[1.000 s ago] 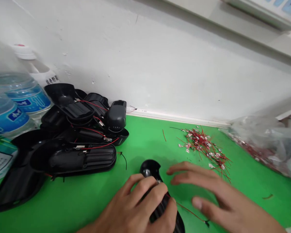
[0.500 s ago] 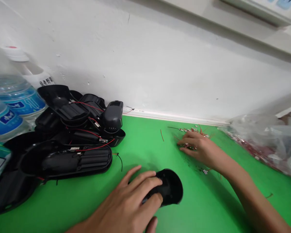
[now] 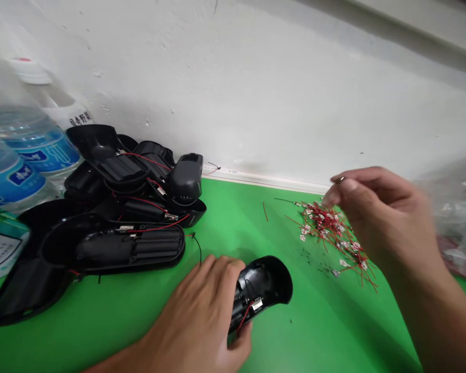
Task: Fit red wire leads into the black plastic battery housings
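My left hand [image 3: 209,305] is wrapped around a black plastic housing [image 3: 274,282] that lies open side up on the green table. Inside this shell a white connector [image 3: 257,304] and a red wire [image 3: 244,317] show, along with a thin black wire. My right hand [image 3: 376,207] is raised above a pile of short red wires with metal contacts [image 3: 328,223]. Its thumb and forefinger pinch a small shiny metal piece [image 3: 340,180], mostly covered by the fingertips.
Several black housings [image 3: 128,243] with red wires are heaped on the left. Behind them stand water bottles [image 3: 27,181] and a green-and-white carton [image 3: 0,248]. A clear plastic bag [image 3: 458,233] lies at the right. The white wall [image 3: 233,93] borders the table.
My right hand has risen off the wire pile with a small piece in its fingertips. My left hand has shifted its grip to the housing's side, uncovering the connector and red wire.
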Demonstrator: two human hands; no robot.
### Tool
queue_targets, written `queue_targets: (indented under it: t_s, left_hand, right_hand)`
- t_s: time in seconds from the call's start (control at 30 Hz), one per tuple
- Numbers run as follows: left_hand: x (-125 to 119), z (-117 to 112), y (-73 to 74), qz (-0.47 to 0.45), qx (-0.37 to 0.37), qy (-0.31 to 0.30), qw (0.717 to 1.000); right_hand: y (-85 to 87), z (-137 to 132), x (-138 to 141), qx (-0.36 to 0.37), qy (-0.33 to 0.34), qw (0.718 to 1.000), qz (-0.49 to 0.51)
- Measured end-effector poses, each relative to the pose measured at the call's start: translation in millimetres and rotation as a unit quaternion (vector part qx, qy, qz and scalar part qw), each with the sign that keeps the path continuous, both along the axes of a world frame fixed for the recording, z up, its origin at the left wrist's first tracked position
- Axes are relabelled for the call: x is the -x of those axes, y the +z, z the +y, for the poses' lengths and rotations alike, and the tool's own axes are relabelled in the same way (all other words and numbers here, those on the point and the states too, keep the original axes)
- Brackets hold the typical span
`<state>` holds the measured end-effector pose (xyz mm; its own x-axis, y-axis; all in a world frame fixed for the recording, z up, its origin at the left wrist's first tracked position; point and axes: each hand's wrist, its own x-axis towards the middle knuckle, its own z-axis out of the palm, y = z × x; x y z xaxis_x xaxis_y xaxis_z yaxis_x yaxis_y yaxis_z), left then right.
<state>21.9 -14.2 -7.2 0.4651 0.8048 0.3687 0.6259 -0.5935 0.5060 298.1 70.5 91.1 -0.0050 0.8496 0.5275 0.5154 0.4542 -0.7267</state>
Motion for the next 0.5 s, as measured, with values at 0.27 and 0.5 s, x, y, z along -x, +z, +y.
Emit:
queue_targets:
  t_s: [0.27, 0.5]
  left_hand:
    - [9, -10, 10.8, 0.035, -0.007, 0.001, 0.999]
    - [2, 4, 23.8, 0.029, 0.003, -0.058, 0.998]
  right_hand:
    - [-7.2, -41, 48, 0.103, 0.175, 0.972, -0.116]
    - [-8.8, -50, 42, 0.091, 0.2, 0.968, -0.12]
